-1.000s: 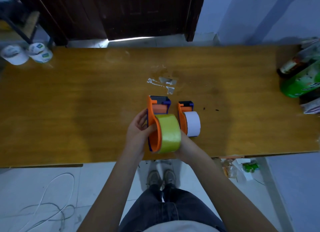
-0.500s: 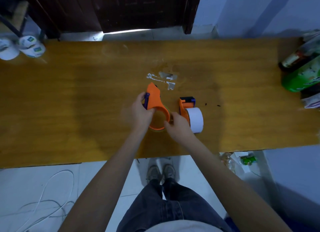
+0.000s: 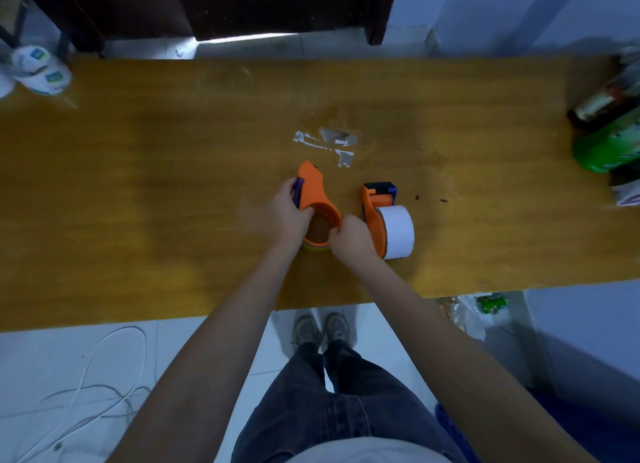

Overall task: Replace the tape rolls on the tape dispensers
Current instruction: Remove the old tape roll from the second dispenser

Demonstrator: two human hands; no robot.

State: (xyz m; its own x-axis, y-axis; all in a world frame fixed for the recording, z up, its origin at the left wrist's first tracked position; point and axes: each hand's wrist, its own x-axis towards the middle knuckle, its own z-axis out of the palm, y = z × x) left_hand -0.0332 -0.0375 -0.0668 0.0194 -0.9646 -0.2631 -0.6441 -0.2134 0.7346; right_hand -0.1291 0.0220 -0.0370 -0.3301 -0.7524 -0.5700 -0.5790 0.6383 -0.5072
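Orange dispenser [image 3: 314, 196] lying on its flat side on the wooden table [image 3: 138, 185], near the middle, smooth moulded plastic with a tapering nose and a round ring at the near end; purple trim on its left edge. Yellow-green tape roll [image 3: 316, 247] under the ring, only a thin rim showing. Left hand [image 3: 285, 217] wrapped around the dispenser body, thumb at the ring. Right hand [image 3: 349, 239] pinching the ring's right rim with curled fingertips. Second dispenser [image 3: 375, 210] just to the right, upright, same orange plastic with blue-black head, carrying a matte white roll [image 3: 398, 232]. Torn white tape scraps [image 3: 329, 142] stuck to the glossy tabletop beyond
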